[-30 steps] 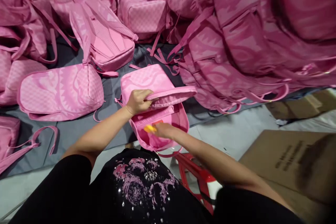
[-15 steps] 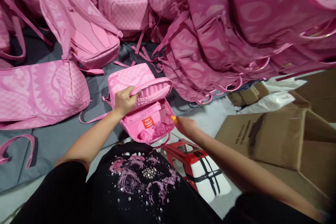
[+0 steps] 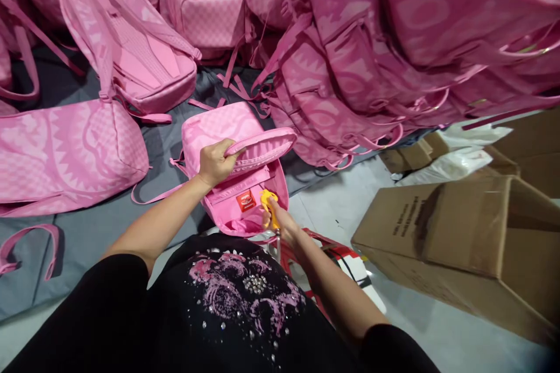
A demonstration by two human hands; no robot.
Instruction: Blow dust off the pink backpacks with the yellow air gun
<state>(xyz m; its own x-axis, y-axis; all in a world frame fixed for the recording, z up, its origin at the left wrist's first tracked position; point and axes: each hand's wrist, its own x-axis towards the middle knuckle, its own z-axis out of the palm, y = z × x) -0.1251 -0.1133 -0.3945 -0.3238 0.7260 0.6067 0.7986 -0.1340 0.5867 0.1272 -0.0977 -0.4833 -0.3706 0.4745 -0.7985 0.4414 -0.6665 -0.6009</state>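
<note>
Bag [image 3: 221, 122] open at the cloth's [image 3: 166, 145] near edge.
Left hand [image 3: 217, 163] has fingers closed on the raised flap [image 3: 268, 150]; right hand's [image 3: 284, 222] fingers wrap a yellow tool [image 3: 268, 198] at the mouth (beside a red label [image 3: 245, 201]). Stacked bags [image 3: 350, 81] crowd the flap's right end; bare floor [image 3: 321, 210] separates bag and carton [image 3: 455, 227].

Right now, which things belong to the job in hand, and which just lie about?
In use:
open pink backpack, its flap in left hand
yellow-handled tool, possibly scissors, in right hand

Lying about:
stacked pink backpacks
cardboard box
white plastic
</note>
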